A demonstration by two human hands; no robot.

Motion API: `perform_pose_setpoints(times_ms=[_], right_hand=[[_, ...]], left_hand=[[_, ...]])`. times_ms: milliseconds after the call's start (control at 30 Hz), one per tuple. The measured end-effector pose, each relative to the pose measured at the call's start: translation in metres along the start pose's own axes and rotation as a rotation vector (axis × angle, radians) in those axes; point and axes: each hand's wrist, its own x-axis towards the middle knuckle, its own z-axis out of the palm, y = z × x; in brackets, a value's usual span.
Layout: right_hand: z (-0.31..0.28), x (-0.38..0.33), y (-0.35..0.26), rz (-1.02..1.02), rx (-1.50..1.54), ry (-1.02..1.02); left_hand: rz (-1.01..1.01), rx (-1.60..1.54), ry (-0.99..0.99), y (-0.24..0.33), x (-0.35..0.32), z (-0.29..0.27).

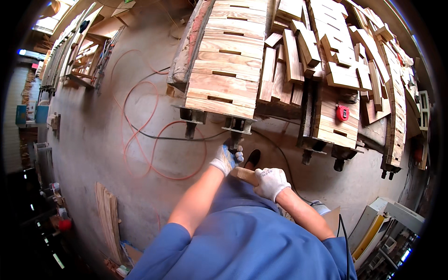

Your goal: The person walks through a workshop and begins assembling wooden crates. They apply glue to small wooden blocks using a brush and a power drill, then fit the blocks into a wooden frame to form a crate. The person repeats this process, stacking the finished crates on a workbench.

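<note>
My left hand [225,159], in a white and blue work glove, is wrapped round the dark screw end [234,140] of a bar clamp. That screw sticks out below the clamp's metal jaw [238,124], at the near end of a panel of light wooden boards [226,81] with slots. In my right hand [271,183], also gloved, is a short, thick piece of wood [245,175]; its far end comes close to my left wrist. A second clamp screw [190,130] protrudes to the left, untouched.
Loose wooden blocks [291,56] lie piled between and over the panels at right. A red tape measure [342,113] rests on another clamped panel [333,126]. A red hose [154,158] and a dark cable [163,138] loop over the floor. Long boards [108,219] stand at lower left.
</note>
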Motion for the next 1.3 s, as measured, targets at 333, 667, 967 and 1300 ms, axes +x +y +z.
perform_pose_setpoints(times_ms=[333, 667, 967, 1300], right_hand=[[-0.037, 0.017, -0.053, -0.042, 0.150, 0.159], [-0.069, 0.057, -0.109, -0.129, 0.248, 0.424], [-0.052, 0.091, -0.104, -0.106, 0.327, 0.385], [-0.046, 0.094, -0.112, -0.092, 0.188, 0.415]], left_hand=[[0.570, 1.831, 0.518, 0.068, -0.106, 0.009], [0.615, 2.285, 0.464, 0.179, -0.166, 0.003], [0.501, 2.438, 0.375, 0.218, -0.159, -0.006], [0.530, 2.565, 0.486, 0.221, -0.152, -0.010]])
